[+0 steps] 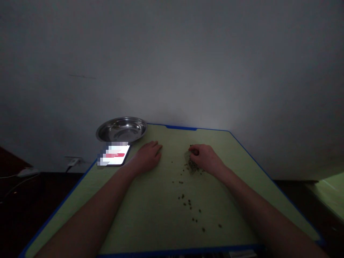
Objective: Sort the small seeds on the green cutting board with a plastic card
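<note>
My left hand (147, 156) rests palm down on the light green tabletop, fingers stretched out, with nothing in it. On the right, my right hand (204, 156) is curled, thumb and fingertips brought together over a heap of small dark grains (192, 165). What these fingertips pinch, if anything, is hidden. A thin, pale, see-through film, perhaps a bag, seems to lie around the heap; the dim light leaves this unclear. More loose dark grains (189, 202) are scattered from the heap toward the near edge.
A shiny metal basin (122, 129) stands at the table's far left corner. Just in front of it lies a phone (115, 154) with a lit screen. The table (150, 215) has blue edging and touches the wall. A wall socket (73, 162) with a plug is at left.
</note>
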`<state>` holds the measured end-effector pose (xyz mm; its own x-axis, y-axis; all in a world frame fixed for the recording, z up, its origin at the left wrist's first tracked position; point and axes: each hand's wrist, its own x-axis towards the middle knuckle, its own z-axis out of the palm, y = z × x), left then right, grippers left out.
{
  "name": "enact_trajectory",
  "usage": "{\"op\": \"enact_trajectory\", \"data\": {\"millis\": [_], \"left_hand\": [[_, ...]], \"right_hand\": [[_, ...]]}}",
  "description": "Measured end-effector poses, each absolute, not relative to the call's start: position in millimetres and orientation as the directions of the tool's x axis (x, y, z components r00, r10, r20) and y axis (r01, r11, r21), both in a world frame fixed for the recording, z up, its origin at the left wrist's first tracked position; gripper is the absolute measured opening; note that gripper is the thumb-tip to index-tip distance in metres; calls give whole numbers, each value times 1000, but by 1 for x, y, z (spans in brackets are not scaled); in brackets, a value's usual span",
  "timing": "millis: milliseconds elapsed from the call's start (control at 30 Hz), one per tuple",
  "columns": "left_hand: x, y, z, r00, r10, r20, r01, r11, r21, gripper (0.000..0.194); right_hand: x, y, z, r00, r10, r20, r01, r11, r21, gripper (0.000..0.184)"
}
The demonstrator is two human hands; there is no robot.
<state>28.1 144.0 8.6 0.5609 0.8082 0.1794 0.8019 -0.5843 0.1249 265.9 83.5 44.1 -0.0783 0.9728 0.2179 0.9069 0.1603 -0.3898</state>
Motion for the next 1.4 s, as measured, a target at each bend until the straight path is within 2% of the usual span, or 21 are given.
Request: {"op": "enact_trajectory", "data": {"millis": [1400], "left_hand": [[26, 146, 5, 568, 800, 190, 793, -595, 134, 43]], "right_hand": [[255, 84, 48, -76, 979, 190, 903, 148, -403, 35]]}}
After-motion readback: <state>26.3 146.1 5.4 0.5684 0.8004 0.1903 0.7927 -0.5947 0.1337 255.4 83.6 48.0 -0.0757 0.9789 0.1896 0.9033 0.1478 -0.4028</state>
